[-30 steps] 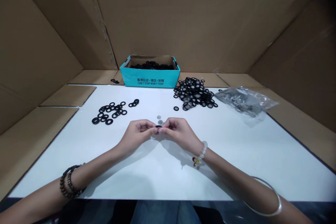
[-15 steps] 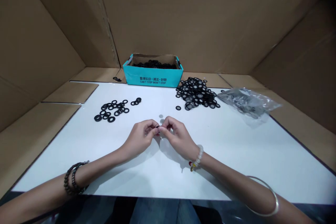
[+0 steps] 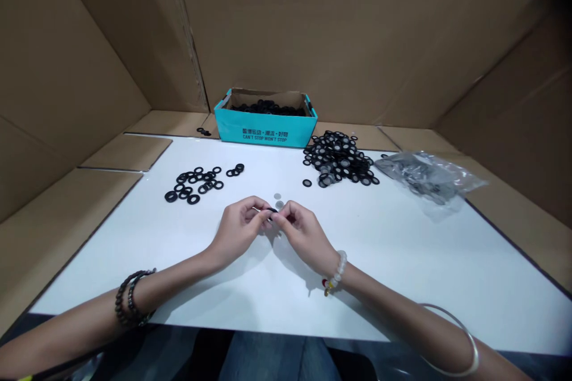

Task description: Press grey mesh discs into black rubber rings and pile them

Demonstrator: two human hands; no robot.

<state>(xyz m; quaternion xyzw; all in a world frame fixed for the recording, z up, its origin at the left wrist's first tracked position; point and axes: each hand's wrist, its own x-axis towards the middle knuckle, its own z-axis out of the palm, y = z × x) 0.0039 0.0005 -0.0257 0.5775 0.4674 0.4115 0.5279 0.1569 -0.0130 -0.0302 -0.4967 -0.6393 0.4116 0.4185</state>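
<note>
Above the middle of the white table, my left hand (image 3: 241, 224) and my right hand (image 3: 304, 232) meet at the fingertips. Both are closed in a pinch on a small black ring (image 3: 271, 211), most of it covered by the fingers. Whether a disc sits inside the ring I cannot tell. Just beyond my fingertips, two small grey mesh-like discs (image 3: 279, 205) lie flat on the table. To the left is a loose group of black rings (image 3: 193, 199), with open centres. On the right rises a heap of black rings with grey centres (image 3: 342, 161).
A turquoise box (image 3: 266, 130) filled with black rings stands at the back. Right of the heap lies a clear plastic bag (image 3: 429, 178) with grey discs in it. Cardboard walls (image 3: 357, 36) enclose the table (image 3: 214, 303) at the back and sides.
The black ring between my fingertips shows more now, turned slightly upward. My hands stay together in nearly the same place. The whole view has shifted a little.
</note>
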